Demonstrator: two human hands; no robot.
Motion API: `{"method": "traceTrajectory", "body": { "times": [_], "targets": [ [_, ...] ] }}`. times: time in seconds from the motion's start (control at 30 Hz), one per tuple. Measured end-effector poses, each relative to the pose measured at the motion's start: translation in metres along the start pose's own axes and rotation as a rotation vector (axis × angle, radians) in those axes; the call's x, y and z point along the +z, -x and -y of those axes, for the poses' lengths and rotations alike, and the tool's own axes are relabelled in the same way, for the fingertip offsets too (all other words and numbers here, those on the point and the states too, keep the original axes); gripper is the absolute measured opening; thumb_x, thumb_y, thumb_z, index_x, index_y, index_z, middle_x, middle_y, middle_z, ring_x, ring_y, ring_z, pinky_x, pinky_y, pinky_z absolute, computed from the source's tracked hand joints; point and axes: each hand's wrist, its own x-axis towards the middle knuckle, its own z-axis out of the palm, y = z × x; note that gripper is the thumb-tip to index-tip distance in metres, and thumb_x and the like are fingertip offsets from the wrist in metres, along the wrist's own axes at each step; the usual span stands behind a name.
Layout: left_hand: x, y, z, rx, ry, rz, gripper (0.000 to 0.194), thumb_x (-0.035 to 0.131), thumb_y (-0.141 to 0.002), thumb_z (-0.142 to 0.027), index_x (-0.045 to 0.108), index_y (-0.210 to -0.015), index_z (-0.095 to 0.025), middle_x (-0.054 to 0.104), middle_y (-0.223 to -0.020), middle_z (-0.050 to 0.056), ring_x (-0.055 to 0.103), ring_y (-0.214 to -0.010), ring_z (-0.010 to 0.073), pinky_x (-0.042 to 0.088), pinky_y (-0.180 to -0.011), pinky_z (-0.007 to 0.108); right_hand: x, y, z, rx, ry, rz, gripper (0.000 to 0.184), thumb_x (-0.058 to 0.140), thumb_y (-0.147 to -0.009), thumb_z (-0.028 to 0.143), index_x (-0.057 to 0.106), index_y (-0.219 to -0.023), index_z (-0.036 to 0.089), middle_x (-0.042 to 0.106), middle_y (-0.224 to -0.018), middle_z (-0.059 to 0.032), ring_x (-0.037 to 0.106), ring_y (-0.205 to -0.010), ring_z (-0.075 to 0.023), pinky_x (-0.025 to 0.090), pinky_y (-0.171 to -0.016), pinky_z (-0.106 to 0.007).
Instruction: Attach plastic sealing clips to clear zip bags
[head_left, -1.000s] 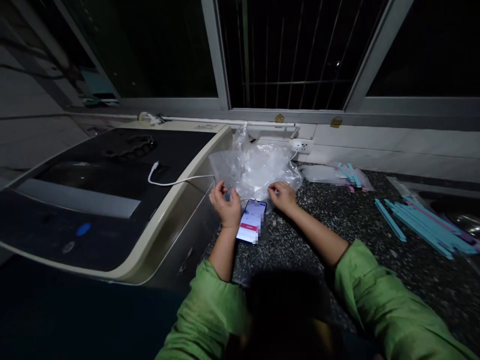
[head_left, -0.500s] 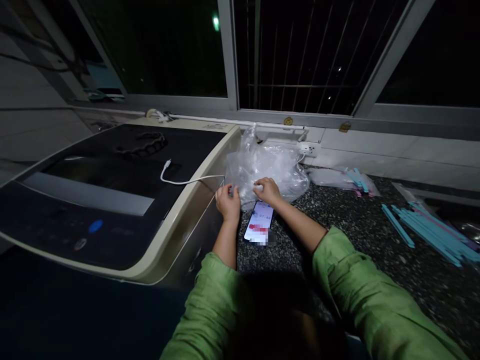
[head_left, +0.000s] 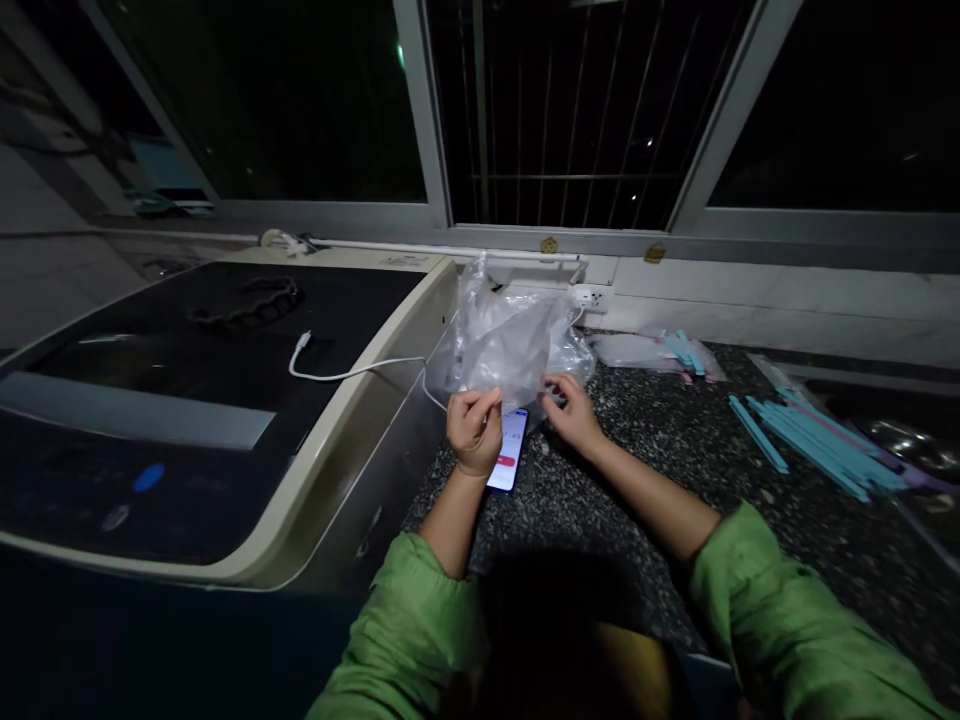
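A clear plastic bag (head_left: 502,345) lies crumpled on the dark speckled countertop, its near part lifted. My left hand (head_left: 474,430) is closed in a pinch on the bag's near edge. At the bag's right side, my right hand (head_left: 576,412) has curved fingers, with the thumb apart from the index finger. Its fingertips are beside or touching the plastic; I cannot tell which. Below the bag lies a lit phone (head_left: 508,455), partly covered by my left hand and the plastic.
A washing machine (head_left: 330,440) stands at left, with a white charging cable (head_left: 352,375) across its lid. Blue strips (head_left: 817,440) lie on the countertop (head_left: 637,480) at right, with flat plastic packets (head_left: 637,350) behind. A wall socket (head_left: 592,298) sits below the barred window.
My left hand has closed on the bag's edge and the plastic has risen. My right hand has moved right, its pinch opening. The view has shifted slightly right.
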Motion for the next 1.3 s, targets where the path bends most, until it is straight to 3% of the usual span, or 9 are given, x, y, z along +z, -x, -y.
{"method": "traceTrajectory", "body": {
  "times": [0.13, 0.33, 0.43, 0.57, 0.7, 0.83, 1.0, 1.17, 1.3],
  "targets": [
    [0.019, 0.008, -0.038, -0.050, 0.197, 0.012, 0.028, 0.059, -0.078, -0.008, 0.063, -0.099, -0.025, 0.050, -0.068, -0.003, 0.048, -0.062, 0.0081, 0.040, -0.057, 0.020, -0.053, 0.033, -0.020, 0.272, -0.184, -0.039, 0.029, 0.053, -0.075, 0.045, 0.063, -0.087, 0.021, 0.064, -0.081, -0.0031, 0.056, -0.073, -0.0170, 0.045, -0.069, -0.031],
    [0.059, 0.029, -0.093, -0.014, 0.417, 0.198, 0.025, 0.057, -0.079, -0.010, 0.063, -0.099, -0.024, 0.051, -0.065, -0.003, 0.047, -0.061, 0.0089, 0.039, -0.055, 0.021, -0.123, 0.066, -0.049, 0.651, -0.455, -0.111, 0.035, 0.060, -0.061, 0.056, 0.059, -0.063, 0.021, 0.060, -0.058, 0.0008, 0.051, -0.054, -0.0147, 0.043, -0.055, -0.028],
    [0.076, 0.035, -0.109, 0.043, 0.450, 0.242, 0.017, 0.055, -0.081, -0.013, 0.062, -0.095, -0.022, 0.054, -0.067, -0.001, 0.049, -0.062, 0.0093, 0.041, -0.057, 0.022, -0.152, 0.073, -0.056, 0.704, -0.517, -0.186, 0.030, 0.069, -0.053, 0.050, 0.059, -0.062, 0.024, 0.064, -0.062, 0.0014, 0.055, -0.057, -0.0152, 0.046, -0.060, -0.030],
    [0.087, 0.042, -0.113, 0.094, 0.396, 0.347, 0.012, 0.050, -0.084, -0.017, 0.061, -0.087, -0.020, 0.057, -0.068, 0.001, 0.052, -0.063, 0.0101, 0.043, -0.057, 0.023, -0.177, 0.073, -0.064, 0.715, -0.497, -0.127, 0.032, 0.072, -0.048, 0.050, 0.060, -0.060, 0.024, 0.064, -0.059, -0.0008, 0.056, -0.056, -0.0178, 0.047, -0.058, -0.033],
    [0.087, 0.049, -0.103, 0.040, 0.363, 0.456, 0.016, 0.044, -0.085, -0.017, 0.060, -0.086, -0.021, 0.061, -0.074, 0.004, 0.057, -0.069, 0.0121, 0.046, -0.061, 0.026, -0.181, 0.074, -0.070, 0.699, -0.427, -0.047, 0.036, 0.074, -0.044, 0.054, 0.062, -0.058, 0.023, 0.065, -0.060, -0.0020, 0.056, -0.055, -0.0186, 0.046, -0.057, -0.034],
    [0.085, 0.051, -0.094, -0.047, 0.331, 0.386, 0.011, 0.047, -0.084, -0.018, 0.058, -0.085, -0.021, 0.060, -0.075, 0.004, 0.057, -0.070, 0.0124, 0.046, -0.063, 0.027, -0.176, 0.079, -0.066, 0.680, -0.421, 0.056, 0.042, 0.072, -0.045, 0.059, 0.065, -0.063, 0.021, 0.065, -0.059, -0.0009, 0.054, -0.054, -0.0162, 0.043, -0.051, -0.030],
    [0.081, 0.046, -0.090, -0.101, 0.310, 0.315, 0.008, 0.049, -0.084, -0.018, 0.056, -0.086, -0.020, 0.058, -0.076, 0.003, 0.055, -0.070, 0.0117, 0.045, -0.064, 0.026, -0.173, 0.079, -0.053, 0.785, -0.460, 0.180, 0.038, 0.071, -0.052, 0.054, 0.065, -0.061, 0.017, 0.064, -0.057, -0.0005, 0.054, -0.052, -0.0129, 0.039, -0.048, -0.025],
    [0.078, 0.041, -0.089, -0.074, 0.278, 0.212, 0.009, 0.050, -0.084, -0.014, 0.055, -0.089, -0.020, 0.057, -0.078, 0.002, 0.056, -0.072, 0.0108, 0.044, -0.065, 0.025, -0.167, 0.082, -0.047, 0.822, -0.533, 0.200, 0.034, 0.073, -0.052, 0.049, 0.064, -0.061, 0.017, 0.063, -0.054, -0.0013, 0.054, -0.050, -0.0124, 0.041, -0.047, -0.024],
    [0.076, 0.041, -0.091, -0.081, 0.266, 0.248, 0.010, 0.049, -0.084, -0.014, 0.054, -0.090, -0.020, 0.057, -0.080, 0.002, 0.056, -0.073, 0.0114, 0.044, -0.065, 0.026, -0.163, 0.084, -0.046, 0.855, -0.611, 0.156, 0.032, 0.074, -0.051, 0.047, 0.064, -0.061, 0.018, 0.065, -0.060, -0.0022, 0.057, -0.054, -0.0130, 0.043, -0.048, -0.024]
  ]
}}
